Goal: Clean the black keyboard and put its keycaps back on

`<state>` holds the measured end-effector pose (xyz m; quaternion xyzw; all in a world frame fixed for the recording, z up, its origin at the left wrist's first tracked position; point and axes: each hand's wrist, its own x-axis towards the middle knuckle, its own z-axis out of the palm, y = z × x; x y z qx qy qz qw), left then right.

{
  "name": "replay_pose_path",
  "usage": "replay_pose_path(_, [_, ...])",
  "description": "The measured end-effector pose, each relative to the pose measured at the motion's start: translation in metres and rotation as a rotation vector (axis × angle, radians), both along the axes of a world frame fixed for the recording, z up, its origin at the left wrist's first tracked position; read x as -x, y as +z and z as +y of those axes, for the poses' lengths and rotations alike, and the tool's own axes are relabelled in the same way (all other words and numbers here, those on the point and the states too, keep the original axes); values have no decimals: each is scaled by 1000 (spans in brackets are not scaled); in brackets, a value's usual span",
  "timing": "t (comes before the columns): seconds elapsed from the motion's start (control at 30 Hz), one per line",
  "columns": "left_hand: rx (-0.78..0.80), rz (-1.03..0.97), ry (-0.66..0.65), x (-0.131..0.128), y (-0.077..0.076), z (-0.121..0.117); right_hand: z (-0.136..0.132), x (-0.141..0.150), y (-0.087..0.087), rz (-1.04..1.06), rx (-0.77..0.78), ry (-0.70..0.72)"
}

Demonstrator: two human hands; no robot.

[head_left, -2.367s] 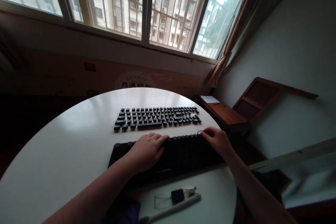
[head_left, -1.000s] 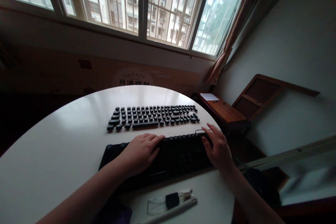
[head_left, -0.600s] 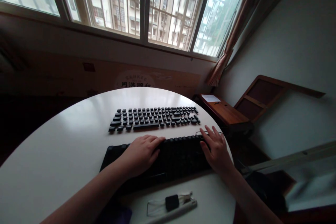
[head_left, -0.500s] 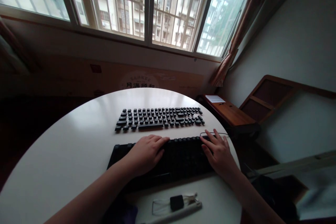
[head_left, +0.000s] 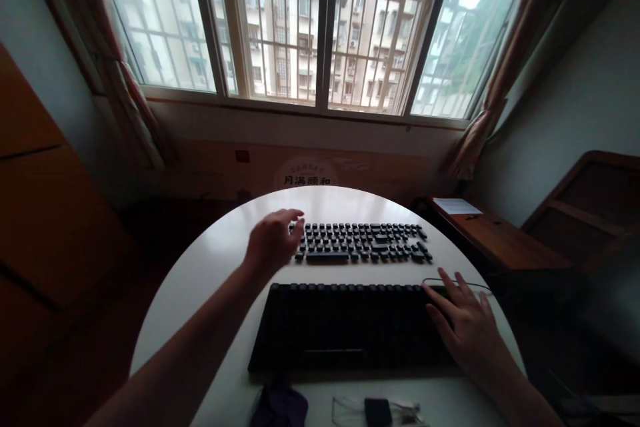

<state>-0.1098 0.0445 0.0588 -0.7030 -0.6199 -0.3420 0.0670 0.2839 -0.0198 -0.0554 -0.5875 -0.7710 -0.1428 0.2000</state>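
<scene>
My left hand (head_left: 273,237) reaches over the left end of the keycaps (head_left: 365,240) laid out in rows on the round white table (head_left: 210,267). Its thumb and index finger are apart, beside the leftmost caps, and it hides some of them; no cap shows held. Nearer me lies a black keyboard (head_left: 345,327), a row of keys showing along its far edge and the rest too dark to make out. My right hand (head_left: 467,323), fingers spread, rests at the keyboard's right end and holds nothing. A thin dark cable (head_left: 455,279) runs behind its fingers.
At the table's near edge lie a purple cloth-like thing (head_left: 283,405) and a wire tool with a small black square (head_left: 377,411). To the right stands a low wooden cabinet (head_left: 500,233) with a paper (head_left: 457,206) on it. A curtained window is ahead.
My left hand has moved from the keyboard's far edge forward and left to the keycaps. My right hand stays at the keyboard's right end. The view has turned left.
</scene>
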Motion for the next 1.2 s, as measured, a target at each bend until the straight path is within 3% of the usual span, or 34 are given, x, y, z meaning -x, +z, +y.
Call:
replay_pose_path(0.1, [190,-1,93,50,8,39,0,-1,-3,-8,0,3])
replay_pose_path(0.2, [284,-6,47,83,-4,71,1,-1,-7,-24,13,0])
replay_pose_path(0.43, [410,-136,-82,100,-41,114,3,-4,-13,-39,16,-16])
replay_pose_path(0.67, [461,-294,-163,105,-58,125,5,-12,-19,60,22,-1])
replay_pose_path(0.83, [503,-290,-179,106,-60,129,5,-16,-13,142,-104,57])
replay_pose_path(1.2, [411,-161,-66,103,-64,130,3,-24,-8,331,-64,91])
